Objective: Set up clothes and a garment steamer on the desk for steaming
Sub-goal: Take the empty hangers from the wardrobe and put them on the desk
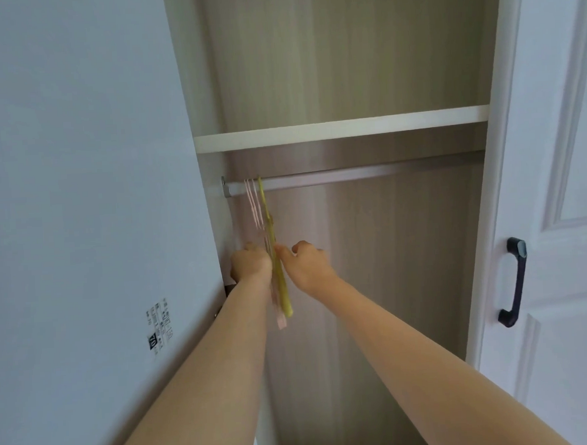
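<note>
Yellow-green hanger [278, 274] suspended by its hook from the metal rail [351, 176] near the rail's left end, seen edge-on and tilted so that its lower end swings toward the camera. Just to its left, a small bunch of pink hangers [254, 204] on the same rail; the lower end of one shows below the yellow-green one. Motion blur softens all the hangers. Left hand [251, 263], fingers curled together into a closed grip against the left side of the hangers; whether it clasps the pink ones or only presses on them cannot be told. Right hand [308, 265], thumb and forefinger drawn together at the right edge of the yellow-green hanger and touching it, remaining fingers curled; a firm pinch cannot be confirmed. Both bare forearms reach up from the lower edge of the view. Wardrobe [372, 269] interior of pale wood grain, with a white shelf [341, 128] just above the rail. At right, an open white door [561, 174] with a dark handle [514, 282]. At left, a plain white side panel [78, 165] bearing a small printed label [159, 323], its text too small to read
</note>
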Tool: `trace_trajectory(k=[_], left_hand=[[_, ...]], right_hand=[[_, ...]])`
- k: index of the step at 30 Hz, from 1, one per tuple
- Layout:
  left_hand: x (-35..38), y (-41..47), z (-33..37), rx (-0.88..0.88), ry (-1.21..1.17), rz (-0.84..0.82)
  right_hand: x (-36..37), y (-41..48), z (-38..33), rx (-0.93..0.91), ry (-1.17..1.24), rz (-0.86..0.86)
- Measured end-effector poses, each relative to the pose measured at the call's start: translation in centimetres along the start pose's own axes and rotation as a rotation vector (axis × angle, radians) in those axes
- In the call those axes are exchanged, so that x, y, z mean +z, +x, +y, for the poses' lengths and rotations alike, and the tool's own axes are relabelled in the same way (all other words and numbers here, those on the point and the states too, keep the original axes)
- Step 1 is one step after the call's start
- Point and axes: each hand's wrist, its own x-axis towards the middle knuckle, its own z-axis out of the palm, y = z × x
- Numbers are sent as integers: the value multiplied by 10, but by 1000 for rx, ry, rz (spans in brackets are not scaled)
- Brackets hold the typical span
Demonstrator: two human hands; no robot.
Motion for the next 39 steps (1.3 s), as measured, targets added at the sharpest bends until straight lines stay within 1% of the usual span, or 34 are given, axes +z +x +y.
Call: trace_trajectory(k=[3, 6, 11, 16, 18, 26, 33, 39], left_hand=[[6, 6, -4, -72, -89, -65], [12, 13, -9, -117, -128, -85], [12, 5, -9, -122, -213, -146], [12, 8, -13, -125, -260, -149], [13, 7, -14, -123, -273, -155], [15, -4, -2, -116, -315, -160], [16, -14, 21, -126, -376, -178], [16, -35, 34, -88, -397, -209]], right_hand=[[3, 7, -5, 44, 65, -29], [2, 12, 0, 59, 75, -43], [2, 19, 9, 96, 173, -70], [-2, 19, 14, 136, 328, -122], [0, 19, 14, 143, 348, -133], [-9, 12, 10, 37, 248, -71], [-26, 5, -1, -13, 303, 3], [-46, -15, -2, 5, 375, 27]])
